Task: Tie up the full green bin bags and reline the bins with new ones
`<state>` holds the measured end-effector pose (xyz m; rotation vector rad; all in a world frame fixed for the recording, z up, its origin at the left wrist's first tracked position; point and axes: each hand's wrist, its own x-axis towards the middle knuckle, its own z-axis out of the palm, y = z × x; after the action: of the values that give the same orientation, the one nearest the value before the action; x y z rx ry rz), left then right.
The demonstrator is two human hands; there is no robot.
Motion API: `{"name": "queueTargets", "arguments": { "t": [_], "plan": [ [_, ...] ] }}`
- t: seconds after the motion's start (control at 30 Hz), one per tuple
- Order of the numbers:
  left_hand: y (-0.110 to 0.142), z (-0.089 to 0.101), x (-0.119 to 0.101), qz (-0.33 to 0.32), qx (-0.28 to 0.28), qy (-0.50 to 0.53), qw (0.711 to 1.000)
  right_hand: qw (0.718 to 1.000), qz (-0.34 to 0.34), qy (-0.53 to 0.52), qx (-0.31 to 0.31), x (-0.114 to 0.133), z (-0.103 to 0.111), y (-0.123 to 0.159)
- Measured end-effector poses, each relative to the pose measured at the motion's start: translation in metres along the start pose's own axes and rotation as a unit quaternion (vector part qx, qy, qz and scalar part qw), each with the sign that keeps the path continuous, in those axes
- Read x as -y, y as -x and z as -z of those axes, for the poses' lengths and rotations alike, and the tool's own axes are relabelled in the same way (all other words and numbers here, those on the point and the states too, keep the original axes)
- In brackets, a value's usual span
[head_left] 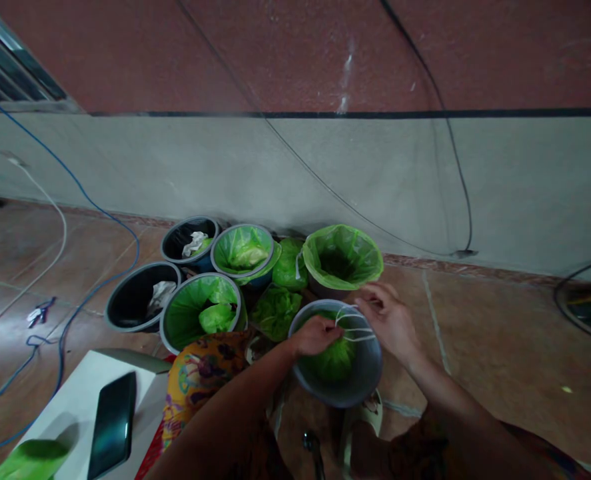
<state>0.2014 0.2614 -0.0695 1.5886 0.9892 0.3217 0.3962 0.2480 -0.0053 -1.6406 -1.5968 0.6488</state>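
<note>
Under my camera is a grey bucket (368,373), standing on the tiled floor (490,340). A green bag (331,363), with many folds, sits inside the bucket. I have the left hand (319,335) over the left part of the bucket, with its fingers pinching a white string (358,335). The right hand (389,319) is at the right rim of the bucket, and its fingers also pinch the string, so loops run between both hands. Whether the string is joined to the bag, I cannot tell. Just behind the bucket is a lined bin (342,257). Well to the left of the bucket, a phone (112,427) lies on the bench (78,393).
</note>
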Motion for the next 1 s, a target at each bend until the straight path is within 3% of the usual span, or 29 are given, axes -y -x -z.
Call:
{"name": "queueTargets", "arguments": {
  "t": [0.03, 0.1, 0.27, 0.43, 0.6, 0.73, 0.83, 1.0],
  "plan": [
    [-0.001, 0.001, 0.002, 0.015, -0.013, 0.004, 1.0, 1.0, -0.003, 0.006, -0.025, 0.001, 0.003, -0.001],
    [-0.003, 0.002, 0.005, 0.048, -0.031, 0.015, 0.998, 1.0, 0.01, 0.023, -0.009, 0.003, 0.005, 0.0],
    [-0.007, 0.004, 0.011, 0.062, -0.041, 0.033, 0.997, 0.974, 0.088, 0.118, 0.174, 0.001, -0.012, 0.014],
    [-0.008, 0.005, 0.01, 0.067, -0.041, 0.032, 0.996, 0.926, 0.021, 0.223, 0.304, -0.015, -0.027, 0.023],
    [-0.009, 0.007, 0.008, 0.087, -0.053, 0.075, 0.992, 0.928, 0.008, 0.152, 0.34, -0.014, -0.028, 0.024],
    [-0.008, 0.009, 0.007, 0.083, -0.056, 0.094, 0.99, 0.902, 0.01, 0.104, 0.418, -0.01, -0.029, 0.027],
    [-0.006, 0.009, 0.005, 0.048, -0.047, 0.052, 0.996, 0.901, -0.022, 0.105, 0.42, -0.011, -0.025, 0.023],
    [-0.002, 0.008, -0.003, -0.04, -0.062, -0.089, 0.993, 0.948, -0.063, 0.112, 0.291, -0.019, -0.023, 0.01]
  ]
}}
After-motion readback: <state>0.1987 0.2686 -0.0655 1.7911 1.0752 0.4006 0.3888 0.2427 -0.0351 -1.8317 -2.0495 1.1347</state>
